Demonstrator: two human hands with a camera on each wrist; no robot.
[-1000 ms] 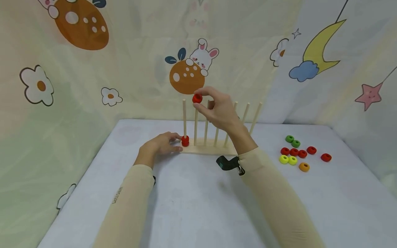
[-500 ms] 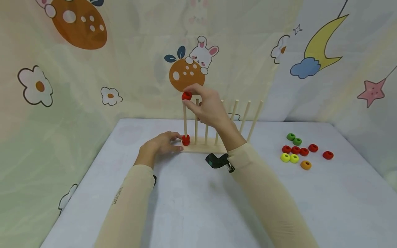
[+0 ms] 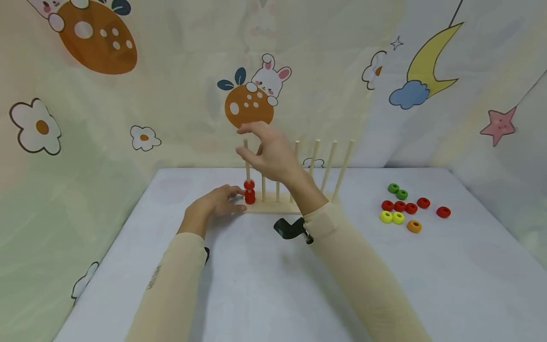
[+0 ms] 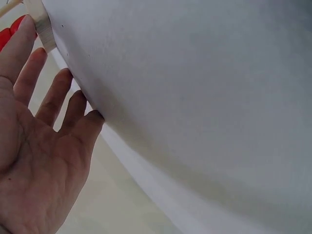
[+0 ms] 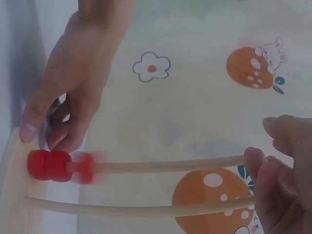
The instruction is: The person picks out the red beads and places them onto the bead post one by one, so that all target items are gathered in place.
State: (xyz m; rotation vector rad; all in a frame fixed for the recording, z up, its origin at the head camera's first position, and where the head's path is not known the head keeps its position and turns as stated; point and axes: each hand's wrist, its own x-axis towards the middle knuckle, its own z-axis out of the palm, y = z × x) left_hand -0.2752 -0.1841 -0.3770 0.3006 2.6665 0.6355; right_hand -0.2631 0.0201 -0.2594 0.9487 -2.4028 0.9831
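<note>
A wooden peg rack (image 3: 273, 207) stands on the table with a row of upright pegs. On its leftmost peg sit two red beads (image 5: 48, 165), and a third red bead (image 5: 87, 168), blurred, is close above them on the same peg. My left hand (image 3: 215, 202) rests at the rack's left end. Its thumb touches the base (image 4: 44, 31), and its other fingers extend over the table. Near the top of the leftmost peg, my right hand (image 3: 273, 154) holds nothing, with thumb and index finger spread apart.
Loose beads lie at the right of the table (image 3: 342, 275): two green beads (image 3: 397, 191), several red beads (image 3: 411, 208), two yellow beads (image 3: 392, 217) and an orange bead (image 3: 414, 226). A patterned cloth (image 3: 188, 85) hangs behind the table.
My right hand moved left with a red bead to the leftmost peg's top and let it go. The bead has dropped down the peg. The left hand stays at the rack's end.
</note>
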